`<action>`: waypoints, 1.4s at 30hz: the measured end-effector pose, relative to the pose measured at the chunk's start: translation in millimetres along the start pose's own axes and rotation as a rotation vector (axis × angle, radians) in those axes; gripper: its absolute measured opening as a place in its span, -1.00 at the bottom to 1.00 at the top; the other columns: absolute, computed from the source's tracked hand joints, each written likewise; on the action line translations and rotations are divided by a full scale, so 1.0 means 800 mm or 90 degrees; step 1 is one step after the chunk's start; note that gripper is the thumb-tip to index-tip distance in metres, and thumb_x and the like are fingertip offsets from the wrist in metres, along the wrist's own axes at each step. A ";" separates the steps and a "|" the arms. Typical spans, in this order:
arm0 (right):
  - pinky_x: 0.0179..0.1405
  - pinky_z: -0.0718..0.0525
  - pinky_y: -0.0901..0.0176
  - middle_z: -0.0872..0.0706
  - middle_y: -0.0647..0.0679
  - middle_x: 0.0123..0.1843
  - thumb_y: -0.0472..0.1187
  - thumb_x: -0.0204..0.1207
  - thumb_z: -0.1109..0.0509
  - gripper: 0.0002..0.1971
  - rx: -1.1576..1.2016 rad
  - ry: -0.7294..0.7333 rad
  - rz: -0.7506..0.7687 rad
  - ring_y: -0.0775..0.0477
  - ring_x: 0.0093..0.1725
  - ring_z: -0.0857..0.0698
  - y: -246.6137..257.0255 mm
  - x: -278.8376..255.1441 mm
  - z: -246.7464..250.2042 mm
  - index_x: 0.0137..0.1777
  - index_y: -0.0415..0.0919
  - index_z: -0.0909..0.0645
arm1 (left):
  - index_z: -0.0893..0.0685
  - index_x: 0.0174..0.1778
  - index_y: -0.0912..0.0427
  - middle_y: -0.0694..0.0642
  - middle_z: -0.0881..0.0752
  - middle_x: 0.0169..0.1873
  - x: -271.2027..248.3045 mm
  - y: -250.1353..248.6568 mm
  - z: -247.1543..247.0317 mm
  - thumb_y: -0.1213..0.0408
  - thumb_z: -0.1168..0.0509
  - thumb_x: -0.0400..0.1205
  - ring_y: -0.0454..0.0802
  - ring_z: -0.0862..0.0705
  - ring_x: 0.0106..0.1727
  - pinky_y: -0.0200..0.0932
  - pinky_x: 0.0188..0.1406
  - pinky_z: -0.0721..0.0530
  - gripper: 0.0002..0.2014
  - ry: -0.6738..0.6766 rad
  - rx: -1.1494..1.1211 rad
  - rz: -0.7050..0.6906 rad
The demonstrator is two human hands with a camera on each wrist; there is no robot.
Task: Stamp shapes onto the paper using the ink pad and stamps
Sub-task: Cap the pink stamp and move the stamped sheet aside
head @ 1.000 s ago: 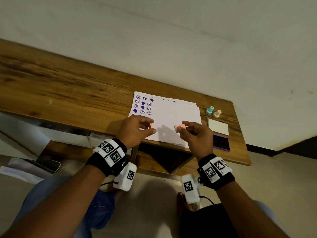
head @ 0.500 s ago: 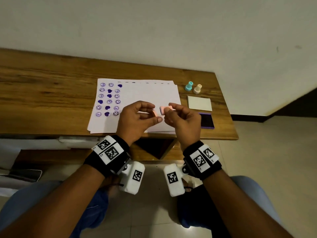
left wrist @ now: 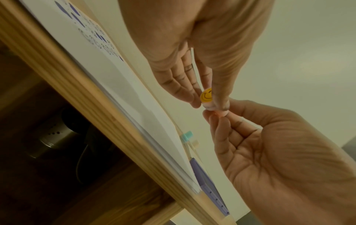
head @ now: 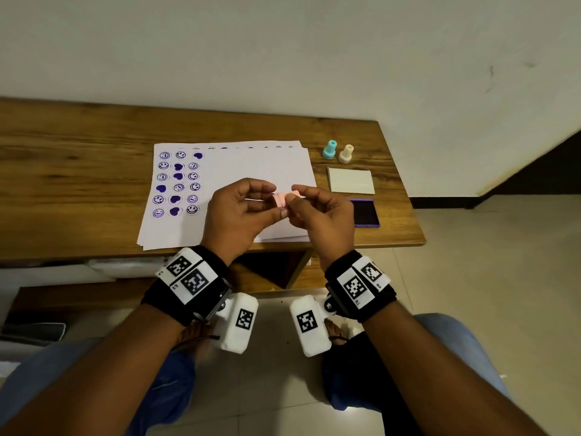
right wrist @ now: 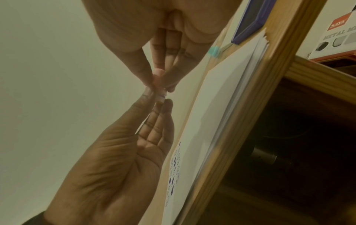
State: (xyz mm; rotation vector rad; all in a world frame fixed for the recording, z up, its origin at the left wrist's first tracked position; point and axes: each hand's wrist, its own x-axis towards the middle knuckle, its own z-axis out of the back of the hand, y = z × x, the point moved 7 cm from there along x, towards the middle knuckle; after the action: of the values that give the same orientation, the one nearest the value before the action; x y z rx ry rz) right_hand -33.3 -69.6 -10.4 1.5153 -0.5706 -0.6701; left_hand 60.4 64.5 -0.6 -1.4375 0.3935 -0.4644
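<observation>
White paper [head: 251, 165] lies on the wooden table [head: 78, 171], with purple smiley and heart prints in three columns at its left. Above the paper's near edge my left hand [head: 277, 199] pinches a short pink cap [head: 278, 201]; its yellow smiley sticker [left wrist: 206, 95] shows in the left wrist view. My right hand [head: 293, 196] pinches the pink stamp [head: 287, 196] by its stem, and the stamp's end meets the cap [right wrist: 161, 97]. The open purple ink pad [head: 364, 213] sits just right of my right hand.
A white rectangular lid [head: 350, 180] lies behind the ink pad. A teal stamp [head: 329, 150] and a cream stamp [head: 346, 153] stand upright at the back right. The table's right edge is close beside the pad. More sheets lie under the top one.
My hands have come together, and the pink stamp and cap, apart a second ago, now touch. The head view has swung down and to the right.
</observation>
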 end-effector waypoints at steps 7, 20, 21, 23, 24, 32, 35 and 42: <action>-0.22 -0.75 0.17 -0.87 -0.21 -0.11 -0.32 0.54 -0.52 -0.80 0.022 0.021 -0.042 -0.07 -0.19 -0.83 -0.005 0.000 -0.003 0.14 -0.33 -0.80 | -0.77 0.03 0.18 0.10 -0.84 -0.15 0.001 -0.002 0.003 0.34 -0.62 0.34 -0.07 -0.83 -0.15 -0.17 -0.05 -0.80 -0.65 0.001 0.055 -0.024; -0.27 -0.73 0.21 -0.88 -0.09 -0.14 -0.31 0.55 -0.51 -0.87 0.060 0.029 -0.074 0.02 -0.21 -0.82 -0.015 -0.003 -0.006 0.03 -0.35 -0.82 | -0.81 -0.03 0.17 0.01 -0.83 -0.24 -0.001 -0.007 0.007 0.27 -0.65 0.30 -0.15 -0.82 -0.24 -0.19 -0.12 -0.80 -0.66 -0.014 0.120 -0.057; -0.26 -0.73 0.21 -0.88 -0.07 -0.15 -0.30 0.55 -0.51 -0.88 0.061 0.028 -0.078 0.03 -0.22 -0.82 -0.016 -0.004 -0.007 0.01 -0.33 -0.82 | -0.81 -0.03 0.16 0.00 -0.83 -0.25 -0.001 -0.007 0.007 0.27 -0.66 0.30 -0.15 -0.82 -0.24 -0.20 -0.13 -0.80 -0.66 -0.014 0.126 -0.059; -0.25 -0.74 0.19 -0.87 -0.09 -0.19 -0.29 0.56 -0.51 -0.88 0.061 0.023 -0.086 0.03 -0.23 -0.82 -0.018 -0.006 -0.010 0.02 -0.31 -0.82 | -0.81 -0.03 0.17 0.00 -0.83 -0.25 -0.001 -0.006 0.007 0.28 -0.65 0.30 -0.17 -0.81 -0.25 -0.26 -0.15 -0.79 -0.67 -0.015 0.134 -0.062; -0.23 -0.75 0.18 -0.87 -0.11 -0.19 -0.29 0.56 -0.50 -0.87 0.062 0.020 -0.089 0.02 -0.23 -0.82 -0.019 -0.006 -0.012 0.05 -0.30 -0.82 | -0.81 -0.02 0.17 0.00 -0.83 -0.25 -0.001 -0.006 0.008 0.28 -0.65 0.31 -0.19 -0.81 -0.25 -0.29 -0.16 -0.78 -0.67 -0.018 0.135 -0.066; -0.13 -0.82 0.14 -0.87 -0.16 -0.02 -0.30 0.61 -0.46 -0.74 0.024 0.036 -0.051 -0.01 -0.12 -0.84 -0.005 -0.005 -0.017 0.28 -0.27 -0.75 | -0.76 -0.01 0.21 0.03 -0.81 -0.14 -0.004 -0.012 0.004 0.36 -0.57 0.41 -0.18 -0.81 -0.22 -0.36 -0.21 -0.76 -0.75 -0.049 0.143 -0.099; -0.13 -0.81 0.13 -0.87 -0.17 -0.10 -0.33 0.59 -0.47 -0.76 0.031 0.038 -0.056 -0.01 -0.18 -0.84 -0.003 -0.004 -0.007 0.24 -0.29 -0.75 | -0.74 0.04 0.17 0.00 -0.80 -0.09 -0.007 -0.012 -0.005 0.35 -0.54 0.45 -0.20 -0.80 -0.15 -0.38 -0.16 -0.75 -0.74 -0.029 0.146 -0.107; -0.05 -0.84 -0.03 -0.88 -0.15 -0.16 -0.34 0.52 -0.52 -0.76 -0.087 0.050 -0.007 -0.14 -0.13 -0.86 0.004 0.004 0.041 0.18 -0.23 -0.75 | -0.66 0.26 0.00 -0.14 -0.70 0.11 -0.025 0.003 -0.040 0.10 -0.50 0.49 -0.21 -0.66 0.09 -0.38 -0.08 -0.66 -0.59 0.040 0.256 -0.102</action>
State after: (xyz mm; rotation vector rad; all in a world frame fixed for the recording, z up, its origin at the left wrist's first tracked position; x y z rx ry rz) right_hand -53.9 -95.2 -7.4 1.4109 -0.4480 -0.6418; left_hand 26.5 48.1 -6.3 -1.0695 0.2184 -0.6787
